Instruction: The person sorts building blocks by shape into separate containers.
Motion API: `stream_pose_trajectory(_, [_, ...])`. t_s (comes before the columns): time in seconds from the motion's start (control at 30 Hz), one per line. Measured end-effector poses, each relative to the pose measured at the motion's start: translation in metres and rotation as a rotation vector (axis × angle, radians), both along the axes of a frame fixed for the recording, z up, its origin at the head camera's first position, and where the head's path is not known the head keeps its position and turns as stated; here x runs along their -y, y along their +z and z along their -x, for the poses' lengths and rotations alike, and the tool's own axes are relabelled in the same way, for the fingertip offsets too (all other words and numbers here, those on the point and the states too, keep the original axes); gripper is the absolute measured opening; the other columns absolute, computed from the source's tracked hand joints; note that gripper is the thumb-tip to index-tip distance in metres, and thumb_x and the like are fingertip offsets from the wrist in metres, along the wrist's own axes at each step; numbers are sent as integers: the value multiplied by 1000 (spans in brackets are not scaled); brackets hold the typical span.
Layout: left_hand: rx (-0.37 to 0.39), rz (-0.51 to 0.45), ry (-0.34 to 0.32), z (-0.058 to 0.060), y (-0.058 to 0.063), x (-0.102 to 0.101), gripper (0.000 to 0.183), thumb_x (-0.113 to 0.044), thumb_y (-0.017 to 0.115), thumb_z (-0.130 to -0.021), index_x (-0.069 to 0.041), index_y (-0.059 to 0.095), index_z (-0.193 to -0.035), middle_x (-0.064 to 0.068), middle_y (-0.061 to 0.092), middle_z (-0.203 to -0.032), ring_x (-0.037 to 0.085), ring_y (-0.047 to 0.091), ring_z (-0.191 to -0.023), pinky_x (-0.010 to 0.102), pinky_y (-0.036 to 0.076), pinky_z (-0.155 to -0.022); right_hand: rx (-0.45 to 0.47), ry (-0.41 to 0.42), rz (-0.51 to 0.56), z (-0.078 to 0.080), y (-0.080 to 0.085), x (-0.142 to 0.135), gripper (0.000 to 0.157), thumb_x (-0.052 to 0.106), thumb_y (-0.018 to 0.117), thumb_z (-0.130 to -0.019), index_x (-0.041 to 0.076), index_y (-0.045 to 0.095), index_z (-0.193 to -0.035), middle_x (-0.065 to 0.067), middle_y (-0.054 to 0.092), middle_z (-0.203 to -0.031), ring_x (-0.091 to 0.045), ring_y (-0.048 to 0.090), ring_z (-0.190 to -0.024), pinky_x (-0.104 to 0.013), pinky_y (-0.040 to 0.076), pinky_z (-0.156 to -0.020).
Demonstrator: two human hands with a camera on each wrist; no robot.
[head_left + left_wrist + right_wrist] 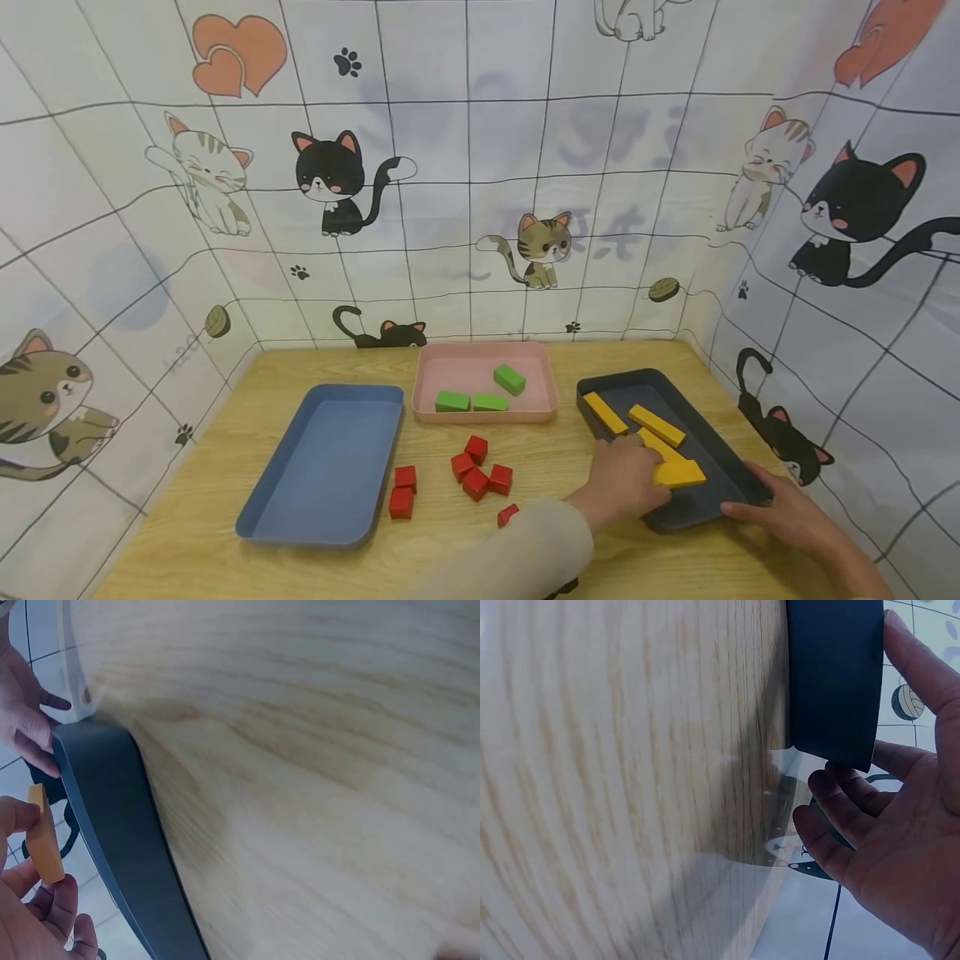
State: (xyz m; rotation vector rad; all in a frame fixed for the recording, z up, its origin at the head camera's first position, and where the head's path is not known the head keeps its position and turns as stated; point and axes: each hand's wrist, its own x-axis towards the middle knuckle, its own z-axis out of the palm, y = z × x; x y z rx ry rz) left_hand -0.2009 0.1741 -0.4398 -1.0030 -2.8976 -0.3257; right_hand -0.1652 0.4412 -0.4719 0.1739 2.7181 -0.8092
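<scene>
Over the dark grey tray (693,508) at the right, my left hand (626,479) pinches a yellow block. The left wrist view shows this block (45,834) between the thumb and fingers of the left hand (37,907), beside the tray wall (112,817). Several other yellow blocks (657,425) lie in the tray, partly hidden by the hand. My right hand (795,508) holds the tray's near right corner, with the thumb at the rim. In the right wrist view, the fingers of the right hand (900,825) curl round the tray corner (836,690).
A blue tray (262,529) stands at the left. Behind the middle, a pink tray (483,354) holds 3 green blocks (509,380). Several red cubes (475,483) lie on the wooden table (202,508) between the trays. A cat-print sheet (450,167) closes off the back and sides.
</scene>
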Motion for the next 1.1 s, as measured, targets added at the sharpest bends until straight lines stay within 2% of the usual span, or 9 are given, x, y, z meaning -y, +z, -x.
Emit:
stream_pose_trajectory(0.2, [10, 7, -13, -4, -7, -9, 35, -50, 70, -86, -35, 72, -118, -18, 63, -106, 3, 57, -96, 33, 44, -81, -63, 42, -15, 0, 4, 6, 102, 48, 68, -91, -23, 18, -144, -51, 21, -140, -66, 29, -125, -73, 31, -97])
stream_pose_trajectory(0.3, [14, 12, -13, -5, -10, -12, 35, -50, 70, -87, -35, 71, -118, -18, 63, -106, 3, 56, -97, 33, 43, -80, -65, 45, -21, 0, 5, 9, 102, 49, 68, -91, -23, 18, -144, -52, 21, -139, -66, 28, -125, -74, 31, -97])
stream_pose_trajectory(0.53, [51, 65, -47, -9, -13, -17, 47, -63, 64, -87, -39, 65, -127, -19, 59, -112, 2, 55, -100, 34, 43, -85, -82, 51, -18, 0, 6, 10, 100, 44, 68, -92, -25, 17, -142, -52, 21, -139, -66, 29, -125, -72, 33, -97])
stream_pose_trajectory(0.67, [28, 44, -47, -9, -12, -14, 42, -60, 62, -90, -40, 64, -127, -18, 58, -113, 3, 55, -102, 34, 44, -86, -78, 47, -10, -1, 5, 7, 101, 45, 68, -92, -26, 16, -142, -53, 20, -139, -66, 29, -125, -71, 34, -97])
stream_pose_trajectory(0.9, [-14, -2, -27, -4, -8, -3, 38, -55, 65, -91, -37, 67, -124, -17, 59, -111, 4, 56, -102, 33, 44, -84, -52, 28, 12, -2, 3, 4, 106, 49, 67, -91, -25, 13, -144, -52, 16, -141, -67, 25, -126, -73, 31, -98])
stream_pose_trajectory(1.1, [-8, -52, -24, 8, -9, 13, 38, -50, 66, -92, -31, 68, -126, -13, 60, -117, 7, 56, -108, 34, 44, -87, -64, 44, 2, -4, 1, 1, 103, 47, 67, -92, -26, 14, -143, -53, 16, -140, -68, 24, -126, -74, 30, -98])
